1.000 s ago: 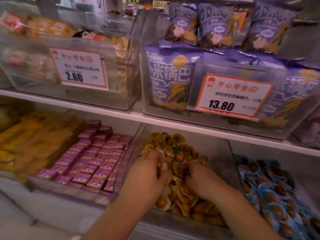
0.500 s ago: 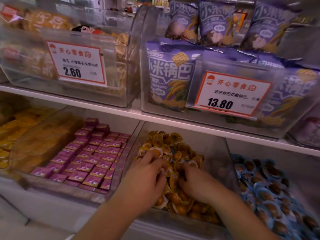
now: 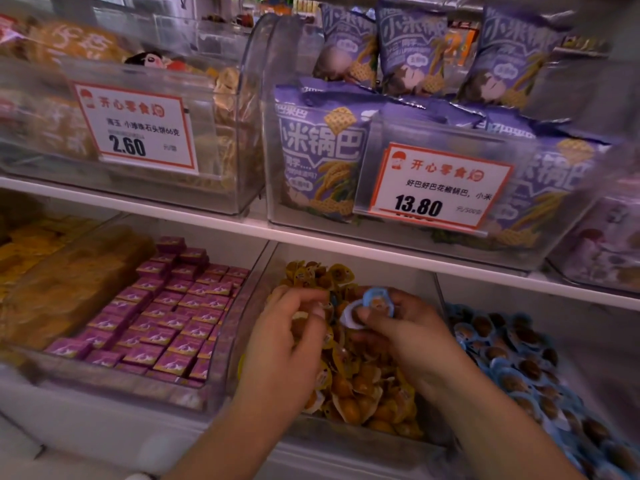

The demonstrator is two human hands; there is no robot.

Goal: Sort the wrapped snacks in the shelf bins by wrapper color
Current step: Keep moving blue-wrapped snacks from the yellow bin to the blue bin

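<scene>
A small blue snack (image 3: 377,303), likely light and crinkly and best pinched at its rim, is held by the right hand (image 3: 408,336) at twelve o'clock over the yellow bin (image 3: 349,434), while yellow snacks (image 3: 360,389) are pinched by the left hand (image 3: 287,344)

A white horizontal shelf board (image 3: 221,221) crosses the scene from left to right, dividing an upper tier from a lower tier. A second white ledge (image 3: 86,441) runs along the near edge, lower left. Far behind the upper tier, indistinct shop fixtures (image 3: 214,32) appear, blurred. Lighting is dim and even, with a purplish cast.
</scene>
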